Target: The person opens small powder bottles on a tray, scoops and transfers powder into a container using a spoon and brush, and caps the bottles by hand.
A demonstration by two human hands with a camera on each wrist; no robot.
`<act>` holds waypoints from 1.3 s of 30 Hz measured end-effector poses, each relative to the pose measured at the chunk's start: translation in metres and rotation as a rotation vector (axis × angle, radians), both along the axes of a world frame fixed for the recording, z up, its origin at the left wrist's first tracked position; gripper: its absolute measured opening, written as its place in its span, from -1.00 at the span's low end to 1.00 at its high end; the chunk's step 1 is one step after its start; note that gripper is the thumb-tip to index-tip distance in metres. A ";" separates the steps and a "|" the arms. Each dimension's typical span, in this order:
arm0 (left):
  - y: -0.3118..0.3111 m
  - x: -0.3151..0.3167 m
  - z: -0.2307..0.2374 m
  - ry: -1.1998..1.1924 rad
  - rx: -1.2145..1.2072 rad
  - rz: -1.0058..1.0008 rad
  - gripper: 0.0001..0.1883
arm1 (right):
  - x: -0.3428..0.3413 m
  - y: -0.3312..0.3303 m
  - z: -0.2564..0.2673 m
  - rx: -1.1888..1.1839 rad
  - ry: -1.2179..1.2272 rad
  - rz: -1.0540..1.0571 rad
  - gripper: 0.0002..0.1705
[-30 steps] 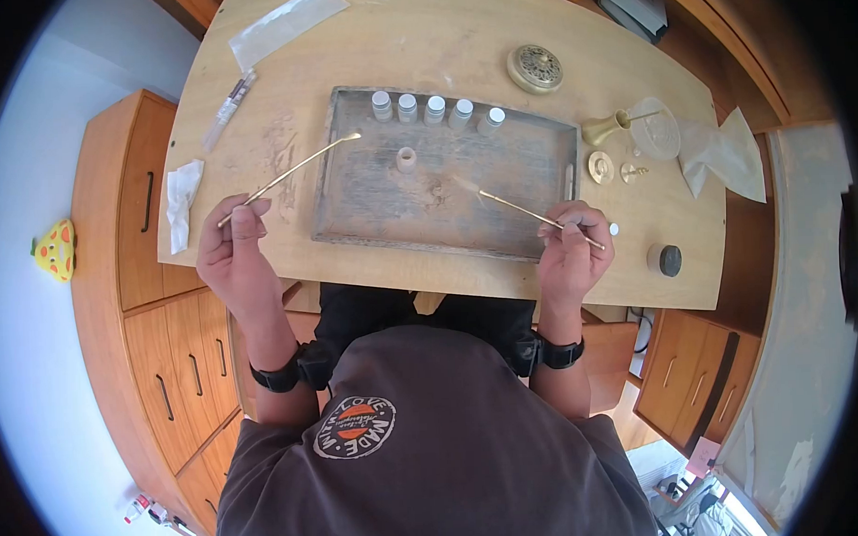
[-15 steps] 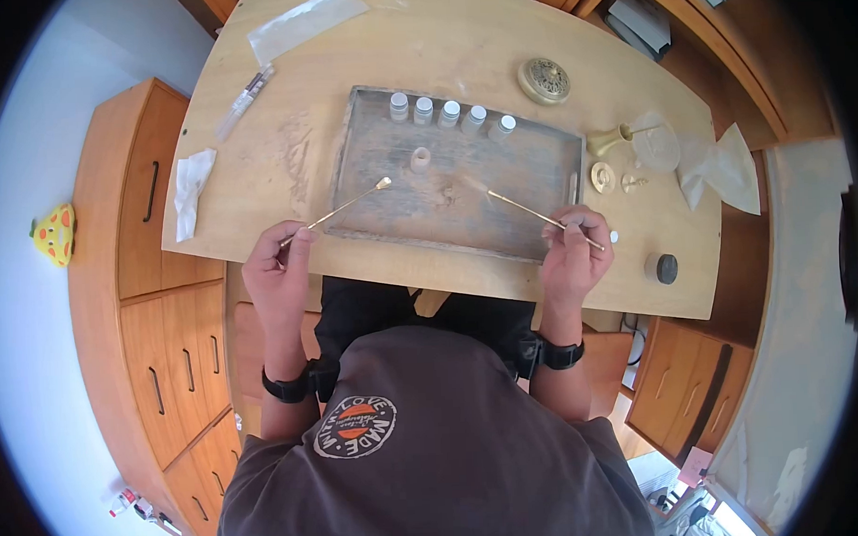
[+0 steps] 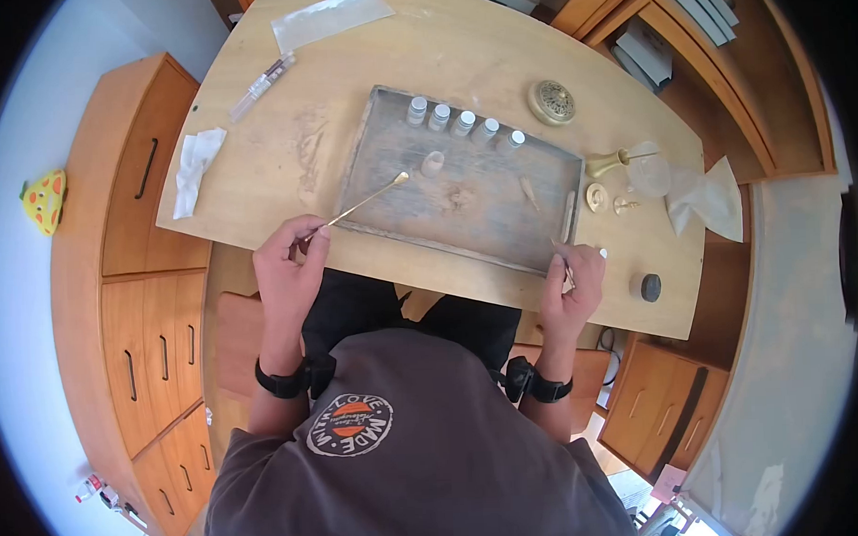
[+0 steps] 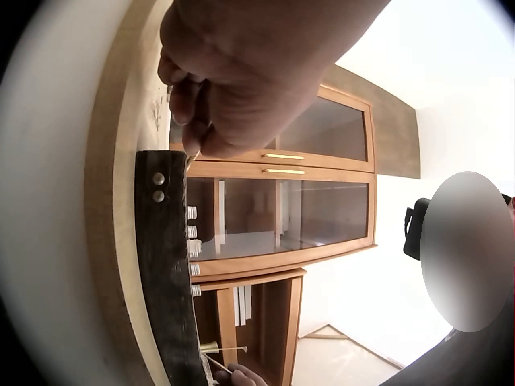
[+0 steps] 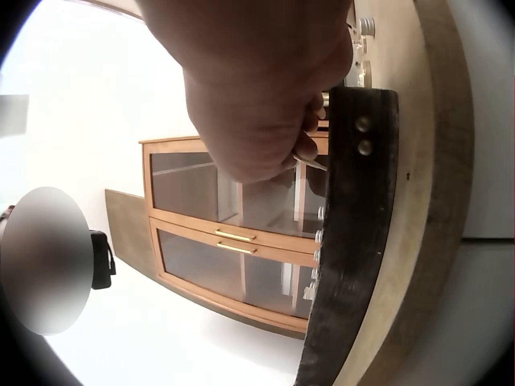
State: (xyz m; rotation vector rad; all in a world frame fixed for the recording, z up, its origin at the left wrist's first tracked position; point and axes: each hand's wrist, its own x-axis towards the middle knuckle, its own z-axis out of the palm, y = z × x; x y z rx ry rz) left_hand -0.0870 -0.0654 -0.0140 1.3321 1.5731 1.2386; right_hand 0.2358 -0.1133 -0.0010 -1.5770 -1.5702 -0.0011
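Note:
My left hand (image 3: 292, 263) pinches a thin golden spoon (image 3: 372, 196) between thumb and fingers. Its small scoop end reaches over the wooden tray (image 3: 419, 240), just below and left of a small uncapped vial (image 3: 432, 164). At the tray's near right corner, my right hand (image 3: 573, 287) pinches a slim brush. The brush's pale tuft (image 3: 528, 191) points away from me over the right part of the tray. Brownish powder (image 3: 458, 199) is smeared on the tray's middle. Along the far side inside the tray stand several white-capped vials (image 3: 463, 123) in a row.
Right of the tray are a brass vase (image 3: 607, 162), small brass pieces (image 3: 597, 198), a clear cup (image 3: 648, 171) and a dark-lidded jar (image 3: 647, 287). A pierced brass burner (image 3: 551, 103) stands behind. Leftward lie a tissue (image 3: 197, 172), a clear tube (image 3: 262, 85) and a plastic sheet (image 3: 331, 19).
My left hand has moved right, bringing the spoon's tip over the tray beside the uncapped vial. The brush in my right hand has swung from pointing left to pointing away, its tuft further right.

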 end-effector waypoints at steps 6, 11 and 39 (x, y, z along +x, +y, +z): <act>0.001 -0.005 0.017 0.319 0.161 0.054 -0.77 | 0.003 -0.014 -0.012 0.019 -0.081 -0.044 -0.82; 0.016 0.016 0.037 0.383 0.375 0.060 -0.70 | 0.003 -0.020 -0.018 0.008 -0.105 -0.067 -0.81; 0.081 0.109 0.018 0.510 0.506 -0.384 -0.73 | 0.088 -0.012 -0.013 -0.199 -0.026 -0.357 -0.71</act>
